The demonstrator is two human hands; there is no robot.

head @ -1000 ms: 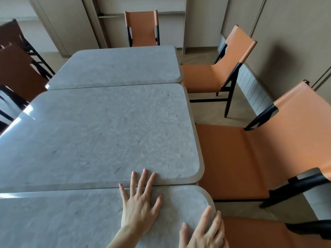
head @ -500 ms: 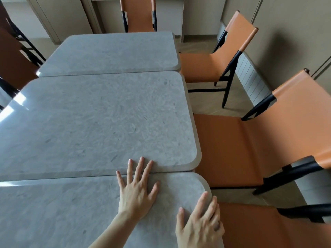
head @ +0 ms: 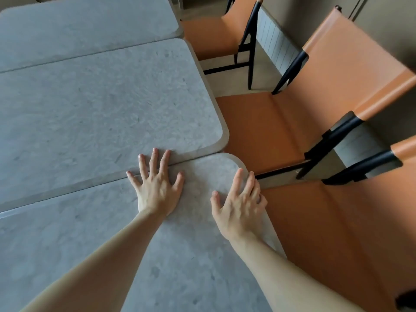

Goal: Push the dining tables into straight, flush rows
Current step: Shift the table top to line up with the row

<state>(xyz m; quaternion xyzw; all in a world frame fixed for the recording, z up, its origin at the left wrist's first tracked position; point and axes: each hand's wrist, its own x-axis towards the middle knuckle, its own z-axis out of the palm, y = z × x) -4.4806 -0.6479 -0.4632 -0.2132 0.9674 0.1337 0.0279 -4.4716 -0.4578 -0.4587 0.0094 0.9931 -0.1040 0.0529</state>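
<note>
Dining tables: three grey stone-look tops in a row, butted long edge to long edge. Near table (head: 191, 266) meets middle table (head: 101, 109) at a seam running under the left hand; the near one's right end sticks out past the middle one's rounded corner, so right edges aren't flush. Far table (head: 78, 25) sits tight against the middle one's far edge.

Left hand (head: 157, 190) flat, fingers spread, palm on the near tabletop close to its far edge, three fingertips across the seam onto the middle top. Right hand (head: 240, 206) flat at the near table's far right corner, fingers extended and close together, outer fingers draped over the right edge, thumb on the top. Neither hand holds anything.

Orange chairs with black frames line the right side: far chair (head: 213, 34), middle chair (head: 292, 113), near chair (head: 337, 233), seats tucked right beside the table edges.
</note>
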